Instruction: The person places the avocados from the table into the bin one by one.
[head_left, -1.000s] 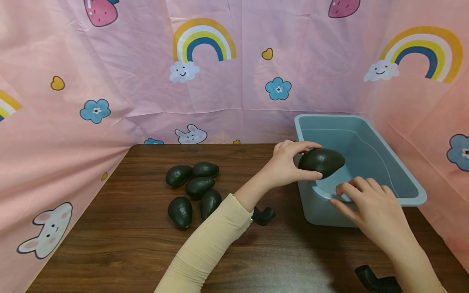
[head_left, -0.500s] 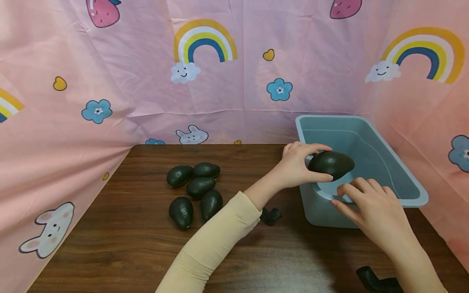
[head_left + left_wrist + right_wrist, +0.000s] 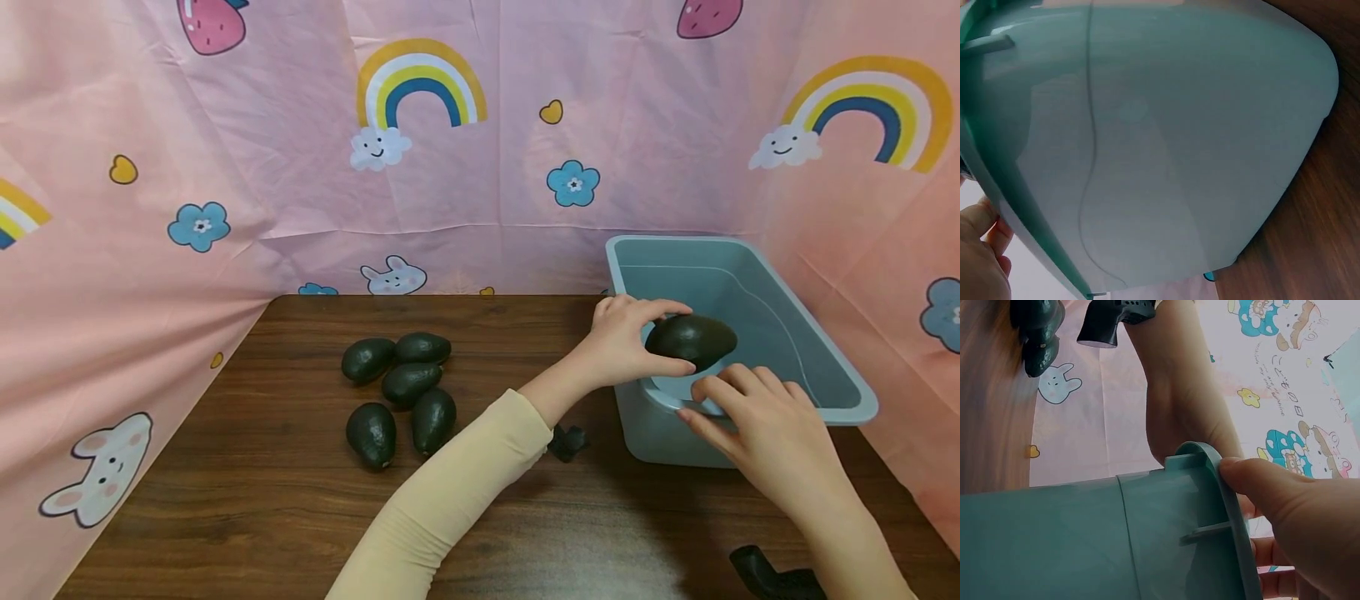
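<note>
My left hand (image 3: 626,343) holds a dark green avocado (image 3: 692,342) between thumb and fingers, over the near left part of a blue-grey plastic bin (image 3: 813,329). My right hand (image 3: 761,433) grips the bin's near rim; in the right wrist view its thumb (image 3: 1263,478) lies over the rim and its fingers pass to the other side. The bin's outer wall (image 3: 1179,150) fills most of the left wrist view, with part of my left hand (image 3: 982,244) at its rim and the avocado almost wholly cut off. The near part of the bin's floor is hidden.
Several avocados (image 3: 408,384) lie grouped on the brown wooden table (image 3: 247,500), left of the bin. Black wrist mounts (image 3: 567,443) show below the left sleeve (image 3: 457,492) and at the lower right. Pink patterned cloth (image 3: 495,192) surrounds the table at the back and sides.
My left hand has moved right and slightly down, carrying the avocado further over the bin. The right hand keeps its grip on the rim; the loose avocados stay put.
</note>
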A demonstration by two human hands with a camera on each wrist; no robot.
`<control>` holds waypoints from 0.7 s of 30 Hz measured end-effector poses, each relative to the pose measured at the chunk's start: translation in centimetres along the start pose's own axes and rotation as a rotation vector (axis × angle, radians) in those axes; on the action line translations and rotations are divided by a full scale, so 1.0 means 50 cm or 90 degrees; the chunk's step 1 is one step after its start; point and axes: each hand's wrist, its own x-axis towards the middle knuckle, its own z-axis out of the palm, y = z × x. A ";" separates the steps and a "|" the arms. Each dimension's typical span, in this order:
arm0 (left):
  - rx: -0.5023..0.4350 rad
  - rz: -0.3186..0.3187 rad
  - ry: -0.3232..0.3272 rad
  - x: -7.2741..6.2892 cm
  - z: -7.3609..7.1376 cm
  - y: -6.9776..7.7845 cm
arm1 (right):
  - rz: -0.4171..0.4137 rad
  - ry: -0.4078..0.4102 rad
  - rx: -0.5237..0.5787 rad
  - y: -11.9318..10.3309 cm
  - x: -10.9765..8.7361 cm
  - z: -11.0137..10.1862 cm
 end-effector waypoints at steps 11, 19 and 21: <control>0.041 -0.012 -0.031 0.008 0.021 -0.008 | -0.014 0.012 0.001 0.001 0.000 0.000; 0.063 -0.023 -0.046 0.013 0.026 -0.012 | -0.021 0.020 0.000 0.004 0.002 0.002; 0.070 -0.022 -0.051 0.013 0.026 -0.013 | -0.020 0.020 0.000 0.004 0.002 0.002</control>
